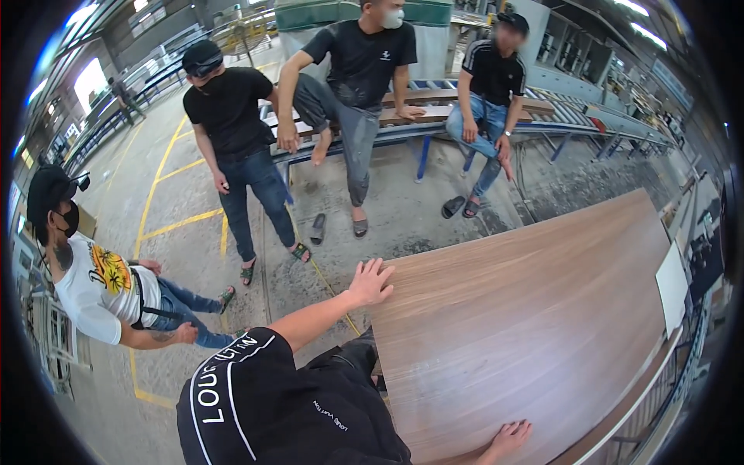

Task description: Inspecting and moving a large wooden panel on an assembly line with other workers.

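Note:
A large wood-grain panel (527,318) stretches across the right side, with its broad brown face up. My left hand (371,284) is at the panel's far left corner, its fingers spread over the edge there. Near the bottom of the picture my right hand (508,442) rests flat on the panel's face, fingers stretched out and nothing in them. My black sleeve (225,387) and torso fill the lower left. What supports the panel from below is mostly hidden.
A blue-legged roller conveyor (589,116) with brown boards (422,96) runs behind. Two people (360,70) (490,101) sit on it; two others (232,124) (108,287) stand left. A loose slipper (317,229) lies on the floor. A white sheet (671,291) borders the panel's right edge.

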### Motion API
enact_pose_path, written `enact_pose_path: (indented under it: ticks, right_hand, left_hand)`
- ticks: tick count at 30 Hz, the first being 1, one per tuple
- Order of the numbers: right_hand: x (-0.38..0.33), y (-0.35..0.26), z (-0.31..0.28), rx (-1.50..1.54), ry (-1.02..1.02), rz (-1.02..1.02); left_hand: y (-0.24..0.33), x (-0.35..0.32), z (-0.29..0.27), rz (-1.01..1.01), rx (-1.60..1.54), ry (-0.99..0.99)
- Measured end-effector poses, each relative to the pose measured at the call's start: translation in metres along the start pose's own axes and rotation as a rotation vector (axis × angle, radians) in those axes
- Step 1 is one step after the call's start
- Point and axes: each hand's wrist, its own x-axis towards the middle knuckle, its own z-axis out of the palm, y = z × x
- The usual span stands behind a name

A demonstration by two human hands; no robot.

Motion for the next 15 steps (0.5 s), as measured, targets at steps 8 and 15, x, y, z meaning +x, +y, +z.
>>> enact_pose_path:
  ticks: [8, 15]
  right_hand:
    - [-0.006, 0.007, 0.001, -0.042, 0.022, 0.027]
    - [-0.006, 0.0, 0.0, -0.067, 0.012, 0.033]
  left_hand:
    - [0.071, 0.033, 0.017, -0.042, 0.067, -0.178]
    - [0.079, 0.055, 0.033, -0.017, 0.068, -0.142]
